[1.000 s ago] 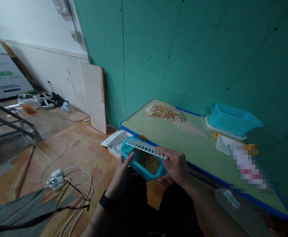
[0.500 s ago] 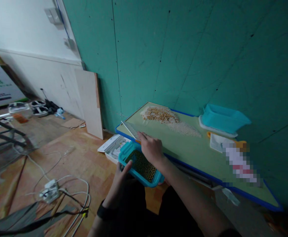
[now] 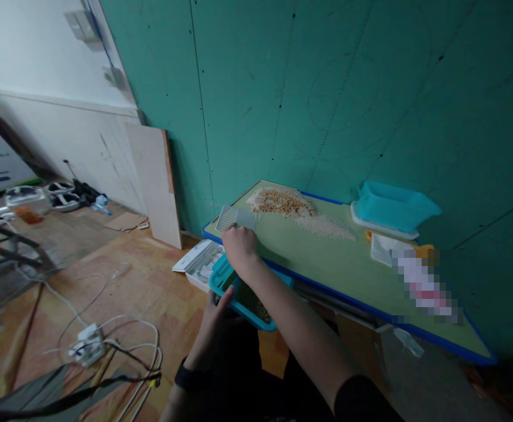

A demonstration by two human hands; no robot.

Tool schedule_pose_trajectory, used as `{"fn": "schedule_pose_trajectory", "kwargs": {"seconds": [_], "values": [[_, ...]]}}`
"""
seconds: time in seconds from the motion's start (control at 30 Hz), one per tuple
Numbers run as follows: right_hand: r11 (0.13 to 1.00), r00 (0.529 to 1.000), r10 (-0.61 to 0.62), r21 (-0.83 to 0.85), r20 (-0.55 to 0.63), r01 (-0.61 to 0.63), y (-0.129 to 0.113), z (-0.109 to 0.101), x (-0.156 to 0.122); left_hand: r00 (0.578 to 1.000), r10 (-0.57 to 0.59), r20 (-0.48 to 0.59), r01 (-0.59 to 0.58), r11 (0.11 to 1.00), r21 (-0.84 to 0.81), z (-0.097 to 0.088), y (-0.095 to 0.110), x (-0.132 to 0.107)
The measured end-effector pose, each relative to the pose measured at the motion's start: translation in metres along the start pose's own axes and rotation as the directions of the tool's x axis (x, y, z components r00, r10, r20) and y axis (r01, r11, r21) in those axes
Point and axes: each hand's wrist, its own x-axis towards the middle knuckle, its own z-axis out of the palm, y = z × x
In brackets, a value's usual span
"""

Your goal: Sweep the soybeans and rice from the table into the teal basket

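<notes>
My left hand (image 3: 215, 313) grips the left side of a blue plastic container (image 3: 218, 271), thumb over the rim, holding it above my lap by the table's front edge. Small green beans (image 3: 248, 298) and some paler ones lie inside, partly hidden under my right forearm. My right hand (image 3: 241, 249) is closed on a white slotted scraper (image 3: 227, 217), which is over the table's left corner. To the right of the scraper a heap of yellow soybeans (image 3: 283, 202) lies mixed with white rice (image 3: 327, 227) on the pale green tabletop (image 3: 309, 258).
A blue tub (image 3: 392, 205) stands on a white lid at the table's back right, near a blurred packet (image 3: 423, 281). The green wall (image 3: 256, 99) closes off the back. An open white box (image 3: 199, 266), a power strip (image 3: 88, 343) and cables lie on the floor.
My right hand has moved left and away from me, off the container, taking the scraper flatter over the table corner. My left hand still holds the container.
</notes>
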Motion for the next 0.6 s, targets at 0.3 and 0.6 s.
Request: {"fn": "schedule_pose_trajectory", "kwargs": {"seconds": [0.3,0.6], "values": [[0.995,0.996,0.085,0.059,0.026,-0.087,0.006,-0.004,0.005,1.000,0.005,0.004,-0.005,1.000,0.004,-0.002,-0.001,0.000],[0.989,0.990,0.138,0.052,0.037,-0.140,0.018,-0.004,0.005,1.000,-0.023,0.004,0.023,1.000,0.011,-0.002,-0.005,0.001]]}}
